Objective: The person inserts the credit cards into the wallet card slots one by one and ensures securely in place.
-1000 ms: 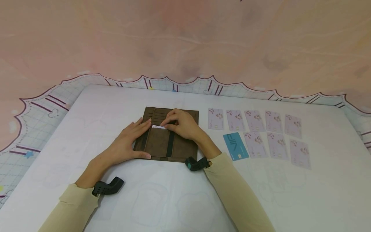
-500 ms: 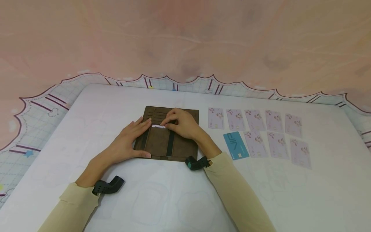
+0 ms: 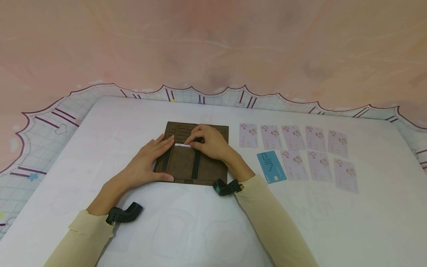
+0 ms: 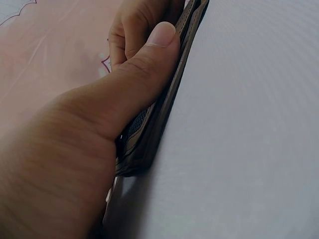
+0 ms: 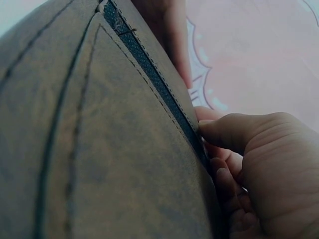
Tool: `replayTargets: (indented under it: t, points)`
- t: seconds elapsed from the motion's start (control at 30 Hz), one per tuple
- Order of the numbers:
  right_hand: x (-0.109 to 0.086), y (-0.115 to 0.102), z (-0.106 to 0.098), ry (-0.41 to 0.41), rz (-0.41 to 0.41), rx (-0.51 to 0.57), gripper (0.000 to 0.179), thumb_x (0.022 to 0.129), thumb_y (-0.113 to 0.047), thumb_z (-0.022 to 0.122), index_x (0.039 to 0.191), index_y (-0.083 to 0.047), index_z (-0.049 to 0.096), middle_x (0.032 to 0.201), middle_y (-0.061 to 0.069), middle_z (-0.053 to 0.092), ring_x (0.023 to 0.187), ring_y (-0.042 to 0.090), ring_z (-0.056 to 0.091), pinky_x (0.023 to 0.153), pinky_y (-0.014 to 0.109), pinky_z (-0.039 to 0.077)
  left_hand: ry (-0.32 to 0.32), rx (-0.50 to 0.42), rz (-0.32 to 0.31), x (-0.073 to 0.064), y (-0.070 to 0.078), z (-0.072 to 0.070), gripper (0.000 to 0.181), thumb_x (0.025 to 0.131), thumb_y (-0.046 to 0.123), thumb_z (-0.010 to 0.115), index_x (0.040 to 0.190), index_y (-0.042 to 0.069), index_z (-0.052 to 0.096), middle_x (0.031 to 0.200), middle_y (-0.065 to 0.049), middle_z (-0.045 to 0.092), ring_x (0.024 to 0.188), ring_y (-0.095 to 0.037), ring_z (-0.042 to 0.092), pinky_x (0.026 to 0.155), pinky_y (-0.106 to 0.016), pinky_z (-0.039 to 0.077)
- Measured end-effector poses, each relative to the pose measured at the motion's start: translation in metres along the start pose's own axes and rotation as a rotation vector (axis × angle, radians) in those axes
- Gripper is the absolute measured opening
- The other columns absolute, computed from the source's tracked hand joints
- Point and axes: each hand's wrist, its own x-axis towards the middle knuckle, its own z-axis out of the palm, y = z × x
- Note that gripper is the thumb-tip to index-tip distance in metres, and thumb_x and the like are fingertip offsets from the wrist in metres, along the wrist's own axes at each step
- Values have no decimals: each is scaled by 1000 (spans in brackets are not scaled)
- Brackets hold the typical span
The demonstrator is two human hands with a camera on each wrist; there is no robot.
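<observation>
A brown wallet [image 3: 181,163] lies spread on the white table, with card slots along its far side and dark elastic bands. My left hand [image 3: 146,159] rests on its left side, fingers extended; in the left wrist view the thumb [image 4: 144,62] presses along the wallet's edge. A pale card [image 3: 181,145] shows as a thin strip above the middle pocket, the rest of it hidden inside. My right hand [image 3: 211,142] pinches that card's right end between thumb and forefinger. The right wrist view has the right thumb [image 5: 224,130] at the wallet's edge, with the card hidden.
To the right of the wallet, several pale pink cards [image 3: 271,137] lie in two rows. A blue VIP card [image 3: 271,167] sits tilted at the near row's left end. Patterned cloth trim [image 3: 220,100] runs along the table's far edge.
</observation>
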Motion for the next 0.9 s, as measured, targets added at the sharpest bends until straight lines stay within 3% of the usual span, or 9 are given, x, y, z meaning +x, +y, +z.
replayTargets:
  t: [0.3, 0.43, 0.63, 0.8, 0.9]
  points:
    - [2, -6, -3, -10, -2, -25, 12, 92, -15, 66, 97, -16, 77, 112, 2, 59, 106, 17, 53, 92, 30, 42, 20, -4, 15, -2, 0, -1, 103, 72, 45, 81, 150, 3, 28, 155, -12, 26, 144, -34, 11, 115, -52, 8]
    - [0, -10, -9, -22, -1, 15, 15, 94, -14, 62, 103, -15, 75, 112, 2, 59, 103, 16, 54, 89, 29, 44, 22, -9, 11, -4, 0, 0, 104, 71, 45, 82, 150, 3, 28, 155, -12, 26, 144, -34, 10, 115, -51, 7]
    - [-13, -5, -43, 54, -4, 82, 18, 94, -13, 62, 109, -11, 72, 106, 1, 61, 90, 14, 55, 81, 29, 48, 12, -1, 9, -2, -1, 2, 104, 71, 47, 81, 150, 3, 28, 155, -11, 26, 144, -34, 11, 115, -50, 7]
    - [-33, 7, -75, 118, 45, 63, 22, 93, -17, 64, 113, -8, 68, 112, 4, 62, 98, 18, 56, 82, 33, 51, 7, 2, -6, -2, 1, 1, 104, 71, 45, 82, 150, 2, 29, 155, -11, 25, 144, -34, 10, 115, -51, 6]
    - [-45, 19, -88, 127, 116, 46, 28, 91, -23, 67, 115, -8, 67, 116, 4, 61, 104, 21, 54, 84, 36, 50, 1, 3, -12, -2, 2, 1, 105, 70, 44, 83, 150, 2, 28, 155, -12, 25, 144, -34, 10, 115, -50, 6]
